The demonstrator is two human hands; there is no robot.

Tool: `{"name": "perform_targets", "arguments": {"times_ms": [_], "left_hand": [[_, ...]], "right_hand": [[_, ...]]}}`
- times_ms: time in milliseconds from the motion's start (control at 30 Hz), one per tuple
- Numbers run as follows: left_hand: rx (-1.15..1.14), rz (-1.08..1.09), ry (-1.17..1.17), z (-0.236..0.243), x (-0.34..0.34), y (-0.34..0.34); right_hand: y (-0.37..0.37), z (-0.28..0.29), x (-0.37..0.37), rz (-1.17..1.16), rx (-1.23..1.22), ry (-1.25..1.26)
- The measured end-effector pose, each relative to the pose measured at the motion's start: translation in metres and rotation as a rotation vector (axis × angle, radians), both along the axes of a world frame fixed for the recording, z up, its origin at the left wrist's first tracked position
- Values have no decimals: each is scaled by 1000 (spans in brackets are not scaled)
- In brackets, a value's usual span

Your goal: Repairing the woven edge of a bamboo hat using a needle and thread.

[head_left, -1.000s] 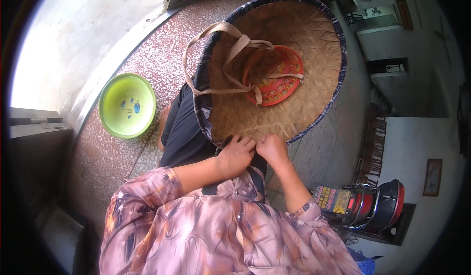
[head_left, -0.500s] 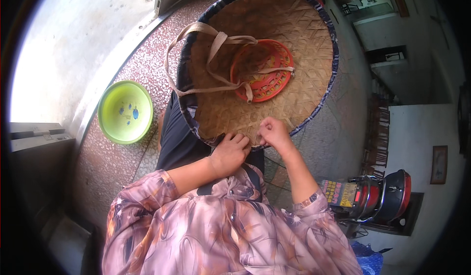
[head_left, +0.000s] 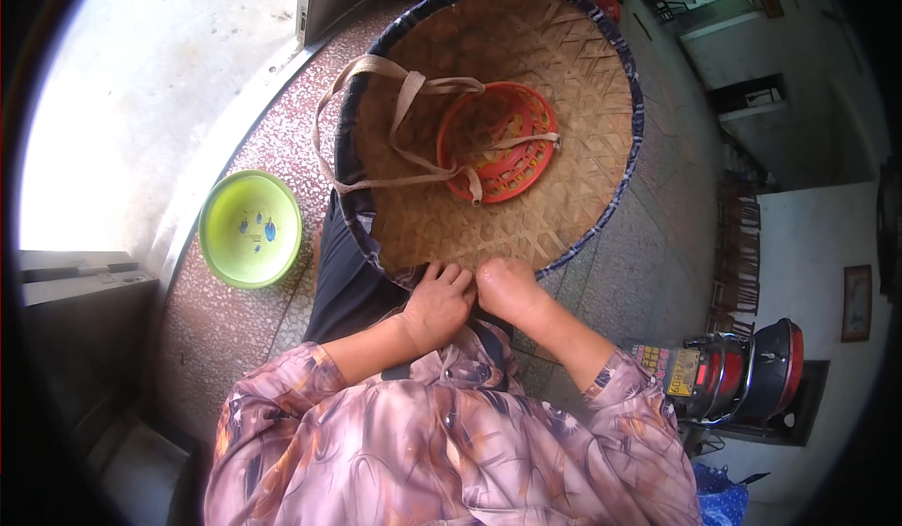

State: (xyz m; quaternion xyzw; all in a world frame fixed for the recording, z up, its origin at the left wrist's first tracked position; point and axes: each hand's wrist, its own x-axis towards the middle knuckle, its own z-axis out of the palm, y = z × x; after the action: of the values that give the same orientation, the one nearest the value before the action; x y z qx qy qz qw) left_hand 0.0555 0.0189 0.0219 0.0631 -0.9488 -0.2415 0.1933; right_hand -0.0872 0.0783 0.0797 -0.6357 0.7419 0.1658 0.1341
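A large woven bamboo basket (head_left: 554, 47), its rim wrapped in dark blue patterned cloth, rests tilted over my lap with its inside toward me. My left hand (head_left: 440, 302) grips the near rim, fingers curled over the edge. Close beside it, my right hand (head_left: 507, 287) is closed at the same rim; whatever its fingers pinch is hidden. Inside the basket lies a red-orange plastic colander (head_left: 512, 183). A beige cloth strap (head_left: 409, 103) loops over the left rim, and its loose end hangs across the colander.
A green plastic basin (head_left: 249, 263) with blue printed motifs sits on the speckled floor to my left, near a doorway threshold. On the right stand a parked motorbike (head_left: 742, 376) and a stack of wooden chairs (head_left: 738, 254). A blue bag-like thing (head_left: 722, 496) lies at the lower right.
My right hand has come down and left from just inside the basket to the near rim beside my left hand. The view has shifted slightly.
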Motion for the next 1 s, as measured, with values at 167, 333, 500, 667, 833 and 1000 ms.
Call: {"name": "perform_targets", "arguments": {"times_ms": [167, 333, 500, 667, 833, 1000], "left_hand": [[29, 12, 26, -3, -1, -5], [109, 35, 67, -6, -2, -5], [96, 27, 77, -9, -2, -5], [84, 41, 94, -9, -3, -3], [85, 16, 76, -6, -2, -6], [83, 28, 95, -5, -1, -6]], "right_hand": [[3, -11, -5, -25, -67, 11], [13, -14, -37, -372, -227, -403], [8, -7, -29, -343, -269, -525], [8, -11, -16, -132, -227, -108], [8, -11, -6, -196, -247, -90], [4, -18, -14, -228, -259, -115]]}}
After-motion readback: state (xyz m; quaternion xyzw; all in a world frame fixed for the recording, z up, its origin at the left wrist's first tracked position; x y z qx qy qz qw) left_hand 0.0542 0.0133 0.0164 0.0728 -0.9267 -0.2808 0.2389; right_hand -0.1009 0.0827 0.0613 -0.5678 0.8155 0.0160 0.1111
